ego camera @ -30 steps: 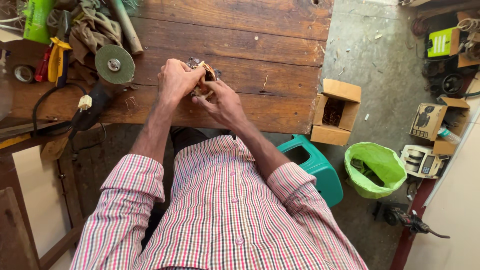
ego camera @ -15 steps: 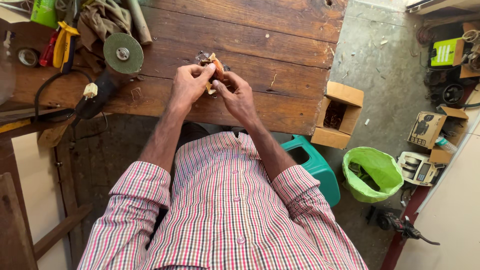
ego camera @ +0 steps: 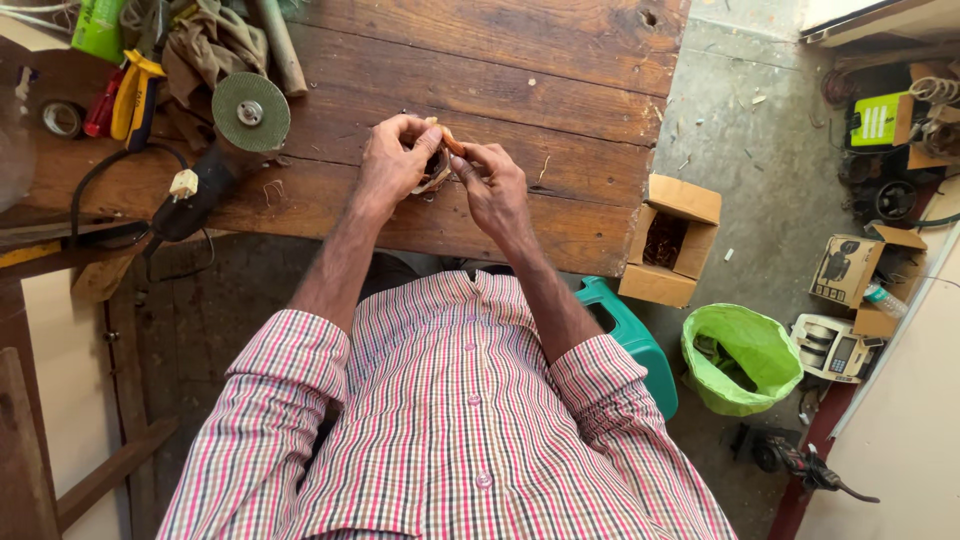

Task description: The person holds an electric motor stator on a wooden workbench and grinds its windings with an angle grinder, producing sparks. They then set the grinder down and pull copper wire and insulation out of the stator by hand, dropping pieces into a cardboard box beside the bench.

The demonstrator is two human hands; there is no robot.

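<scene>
Hands at workbench edge. Left hand (ego camera: 392,160) cups a small dark coil-like part (ego camera: 436,168); right hand (ego camera: 492,185) pinches an orange-handled tool (ego camera: 449,138) against it, above the wooden table (ego camera: 520,90). Part likely light, rigid, best gripped at its rim. Tool's long axis slants up-left, away from the body.

Hands: two, the left hand (ego camera: 393,160) and the right hand (ego camera: 495,185), closed together on one small part (ego camera: 437,165)
Bench: one, of dark wooden planks (ego camera: 520,90)
Angle grinders: one (ego camera: 235,130), with one green disc
Pliers with yellow grips: one pair (ego camera: 130,95)
Tape rolls: one (ego camera: 60,118)
Green bottles: one (ego camera: 100,28)
Cardboard boxes: two open on the floor, one by the bench (ego camera: 672,240), one farther right (ego camera: 850,270)
Green bags: one (ego camera: 740,358)
Teal stools: one (ego camera: 630,335)
</scene>
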